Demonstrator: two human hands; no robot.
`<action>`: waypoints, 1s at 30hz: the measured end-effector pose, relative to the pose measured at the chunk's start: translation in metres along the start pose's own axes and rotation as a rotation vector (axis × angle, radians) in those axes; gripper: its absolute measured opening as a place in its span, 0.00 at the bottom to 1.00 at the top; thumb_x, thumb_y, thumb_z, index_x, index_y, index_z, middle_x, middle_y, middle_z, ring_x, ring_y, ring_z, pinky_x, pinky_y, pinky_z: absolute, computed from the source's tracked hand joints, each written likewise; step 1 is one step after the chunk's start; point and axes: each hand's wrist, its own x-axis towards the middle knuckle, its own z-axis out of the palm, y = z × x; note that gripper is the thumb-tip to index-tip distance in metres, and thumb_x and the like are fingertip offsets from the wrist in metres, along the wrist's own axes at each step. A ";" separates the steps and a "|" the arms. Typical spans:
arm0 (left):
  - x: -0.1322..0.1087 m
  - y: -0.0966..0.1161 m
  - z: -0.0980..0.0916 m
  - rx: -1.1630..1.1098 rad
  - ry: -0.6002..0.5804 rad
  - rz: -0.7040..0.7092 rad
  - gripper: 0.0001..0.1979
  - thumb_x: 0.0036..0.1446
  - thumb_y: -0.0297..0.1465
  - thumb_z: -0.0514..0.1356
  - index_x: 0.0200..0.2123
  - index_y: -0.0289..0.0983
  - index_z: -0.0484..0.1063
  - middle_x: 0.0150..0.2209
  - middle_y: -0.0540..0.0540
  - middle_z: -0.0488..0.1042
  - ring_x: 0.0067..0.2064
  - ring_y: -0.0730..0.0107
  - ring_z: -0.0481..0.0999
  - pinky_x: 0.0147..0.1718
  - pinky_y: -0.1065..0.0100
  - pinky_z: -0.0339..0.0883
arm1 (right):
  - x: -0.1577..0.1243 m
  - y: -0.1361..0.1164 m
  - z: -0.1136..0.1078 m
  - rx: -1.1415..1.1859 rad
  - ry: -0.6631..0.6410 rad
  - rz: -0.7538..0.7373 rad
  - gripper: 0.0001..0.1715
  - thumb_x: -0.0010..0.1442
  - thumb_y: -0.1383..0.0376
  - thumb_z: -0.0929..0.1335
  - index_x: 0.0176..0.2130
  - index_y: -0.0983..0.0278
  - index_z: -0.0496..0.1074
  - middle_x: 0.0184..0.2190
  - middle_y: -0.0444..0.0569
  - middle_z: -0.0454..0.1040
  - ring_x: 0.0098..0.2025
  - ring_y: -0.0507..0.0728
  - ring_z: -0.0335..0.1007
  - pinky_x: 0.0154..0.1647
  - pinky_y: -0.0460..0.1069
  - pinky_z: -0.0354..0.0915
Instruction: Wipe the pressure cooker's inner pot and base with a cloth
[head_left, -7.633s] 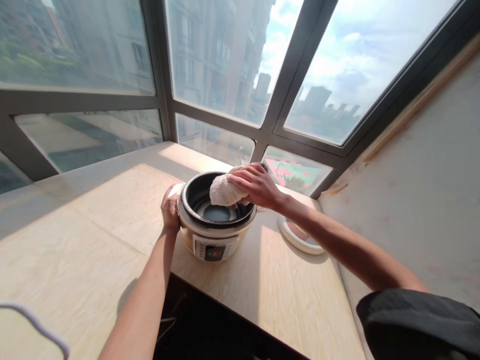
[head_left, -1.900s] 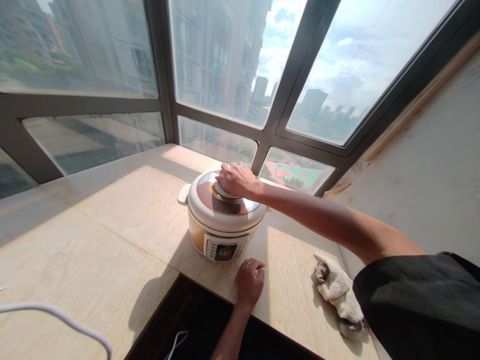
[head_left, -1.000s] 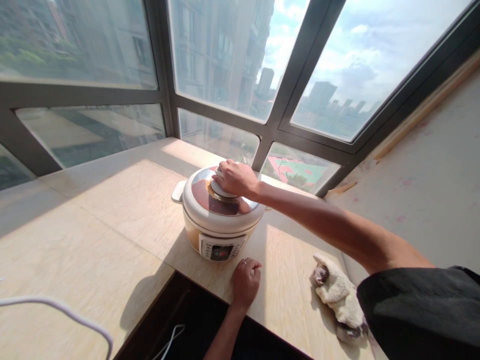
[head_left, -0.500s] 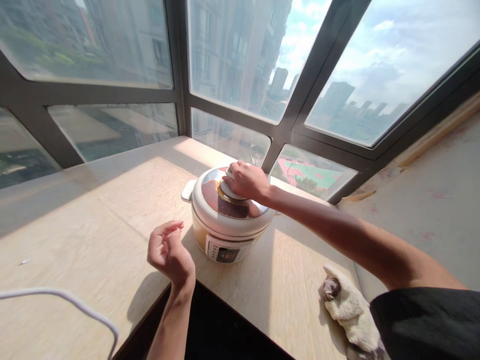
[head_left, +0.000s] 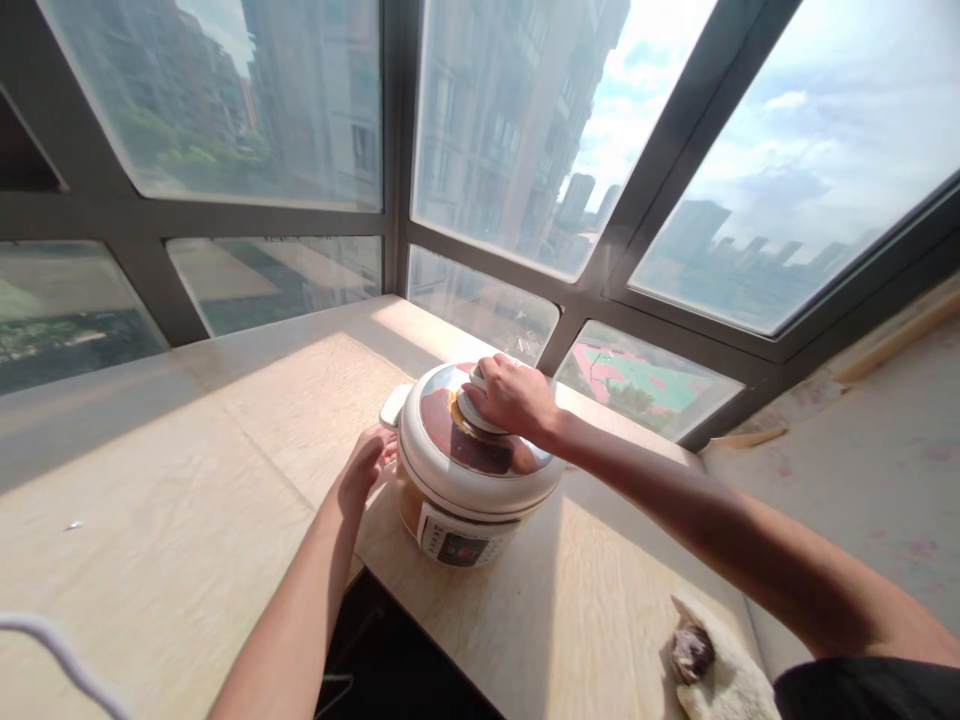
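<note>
Left hand [head_left: 365,468] reaches up from the bottom edge, between a white cable [head_left: 34,626] at the lower left and a crumpled pale cloth [head_left: 720,680] at the lower right. Its fingers are loosely curved and closed round nothing, the tips laid against the left flank of the rice cooker [head_left: 450,505], just under the white side handle [head_left: 394,405]. Whether it presses or only touches I cannot tell. It looks like a brace, keeping the pot from sliding or turning on the smooth worktop [head_left: 187,520].

The cooker stands at the middle of the frame, near the worktop's cut-out edge, control panel [head_left: 465,545] facing the camera. The lid [head_left: 469,455] sits flat and closed on it. Right hand [head_left: 510,395] comes in from the right with its arm stretched long, and is clamped from above over the knob [head_left: 472,410] at the lid's centre, fingers wrapped tight round it. That is a grip suited to turning or pressing the lid.

Beyond, the dark window frame [head_left: 600,290] fills the upper half.
</note>
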 end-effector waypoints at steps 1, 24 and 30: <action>-0.002 -0.006 -0.009 -0.057 0.086 -0.095 0.14 0.45 0.33 0.68 0.36 0.38 0.72 0.35 0.41 0.79 0.43 0.52 0.81 0.44 0.56 0.75 | 0.000 0.000 0.001 0.001 0.003 -0.004 0.24 0.72 0.51 0.61 0.51 0.67 0.72 0.48 0.61 0.77 0.43 0.64 0.78 0.38 0.54 0.71; -0.026 0.029 0.044 0.189 0.095 0.401 0.18 0.44 0.45 0.68 0.31 0.37 0.78 0.38 0.41 0.82 0.59 0.45 0.72 0.57 0.56 0.69 | 0.003 0.007 -0.005 0.118 -0.035 -0.069 0.24 0.70 0.50 0.63 0.53 0.64 0.73 0.48 0.57 0.78 0.44 0.64 0.78 0.38 0.55 0.72; -0.026 0.028 0.038 0.293 0.045 0.496 0.16 0.48 0.46 0.65 0.28 0.38 0.78 0.41 0.38 0.81 0.62 0.44 0.68 0.62 0.56 0.64 | 0.010 0.020 -0.001 0.126 -0.022 -0.236 0.23 0.70 0.49 0.64 0.52 0.63 0.72 0.48 0.54 0.77 0.44 0.61 0.77 0.39 0.52 0.68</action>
